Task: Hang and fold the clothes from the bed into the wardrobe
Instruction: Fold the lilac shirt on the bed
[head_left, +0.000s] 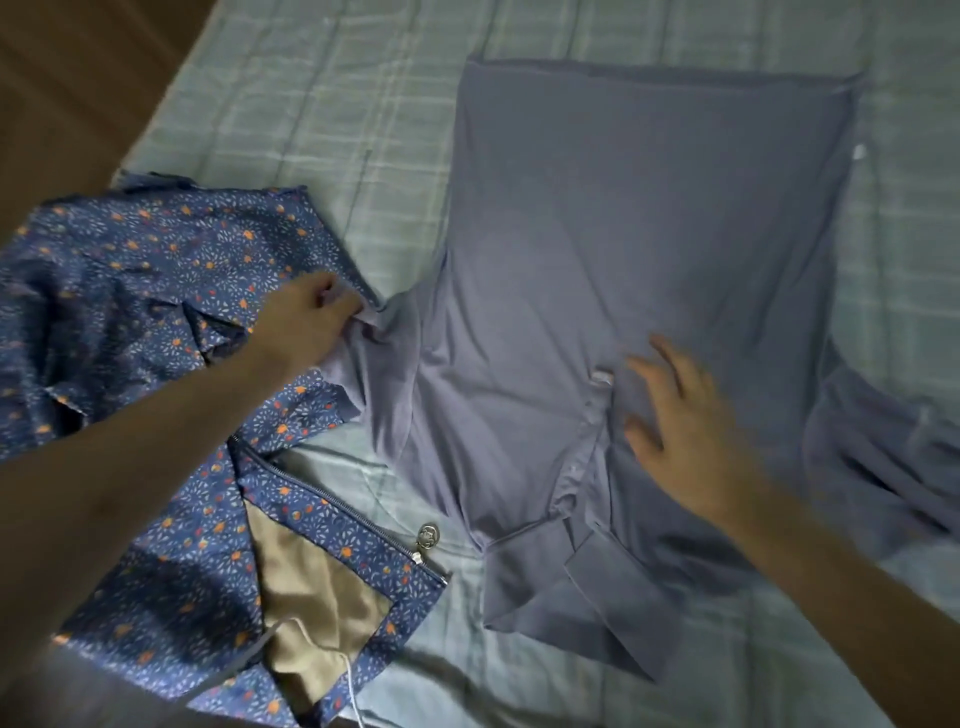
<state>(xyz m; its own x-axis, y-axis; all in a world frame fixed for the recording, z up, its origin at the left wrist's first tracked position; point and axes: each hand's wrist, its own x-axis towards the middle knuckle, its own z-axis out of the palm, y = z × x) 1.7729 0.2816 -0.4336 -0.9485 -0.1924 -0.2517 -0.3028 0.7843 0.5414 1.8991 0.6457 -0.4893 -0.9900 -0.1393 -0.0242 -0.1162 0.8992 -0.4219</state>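
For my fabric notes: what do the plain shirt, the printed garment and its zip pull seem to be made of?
Shirt: probably a soft matte cotton knit; it lies limp with gentle creases. Printed garment: thin woven cloth, crumpled in sharper folds, with a smooth tan lining; the fibre is unclear. Zip pull: silvery and shiny, so likely metal.

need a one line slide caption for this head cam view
Left hand pinches the sleeve of a lavender polo shirt spread on the bed; right hand flat on its chest.
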